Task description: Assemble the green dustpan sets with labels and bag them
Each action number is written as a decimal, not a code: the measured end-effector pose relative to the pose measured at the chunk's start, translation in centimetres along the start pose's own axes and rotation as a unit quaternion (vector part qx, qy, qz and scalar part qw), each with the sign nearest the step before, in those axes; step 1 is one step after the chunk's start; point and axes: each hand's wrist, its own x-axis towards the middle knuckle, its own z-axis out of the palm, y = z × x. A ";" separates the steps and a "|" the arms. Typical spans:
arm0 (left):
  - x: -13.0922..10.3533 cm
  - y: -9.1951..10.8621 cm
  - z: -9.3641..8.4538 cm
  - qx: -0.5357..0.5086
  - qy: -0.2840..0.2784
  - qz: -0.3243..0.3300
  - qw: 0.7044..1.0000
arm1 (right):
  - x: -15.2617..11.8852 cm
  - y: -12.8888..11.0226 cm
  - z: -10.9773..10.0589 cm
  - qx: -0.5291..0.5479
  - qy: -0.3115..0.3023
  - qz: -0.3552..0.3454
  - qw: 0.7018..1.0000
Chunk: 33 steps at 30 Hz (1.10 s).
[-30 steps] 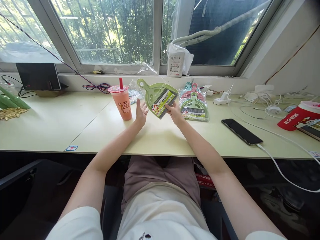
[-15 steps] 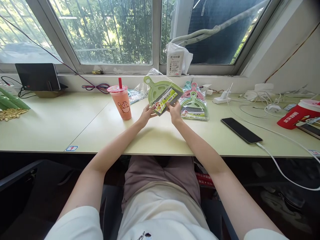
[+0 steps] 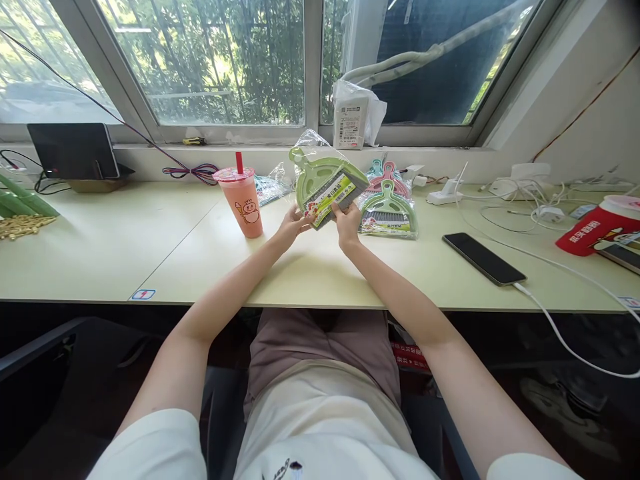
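Observation:
Both my hands hold a green dustpan and brush set (image 3: 320, 175), tilted above the desk. Clear plastic wraps it, and a yellow-green label crosses the grey bristles. My left hand (image 3: 291, 227) closes on its lower left corner, while my right hand (image 3: 347, 220) grips the lower right edge with the thumb in front. Behind and right of my right hand, several more wrapped brush sets (image 3: 387, 212) in green, pink and blue lie on the desk. An orange drink cup (image 3: 243, 207) with a red straw stands left of my left hand.
A black phone (image 3: 483, 259) on a white cable lies to the right, near a red cup (image 3: 590, 230) and tangled white cords (image 3: 537, 193). A dark tablet (image 3: 73, 152) stands at the back left. A tissue pack (image 3: 351, 123) sits on the sill. The desk edge (image 3: 320, 307) runs before my lap.
The green dustpan and brush set has stayed in both hands and shifted slightly; its clear wrapping stands up more around the handle. The view has tipped a little.

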 end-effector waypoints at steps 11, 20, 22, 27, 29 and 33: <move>0.2 -0.3 -0.1 -0.006 -0.048 -0.079 0.996 | -1.0 0.2 0.4 -0.069 0.030 -0.022 0.997; 0.4 -0.3 0.1 -0.064 0.023 -0.013 0.998 | -2.6 -1.9 0.9 -0.022 0.019 -0.014 0.999; 0.4 -0.7 0.0 -0.045 0.017 -0.033 0.998 | -2.8 -1.8 1.0 -0.040 0.021 -0.044 0.998; 0.2 -1.7 0.5 -0.024 0.057 -0.058 0.996 | -3.2 -1.9 1.2 -0.054 0.039 -0.057 0.996; 0.1 -1.9 0.8 -0.003 0.057 -0.055 0.997 | -3.3 -2.0 1.3 -0.037 0.037 -0.046 0.998; -0.1 -1.6 0.9 0.044 0.056 -0.012 0.997 | -2.6 -2.0 1.2 0.005 0.038 -0.021 0.999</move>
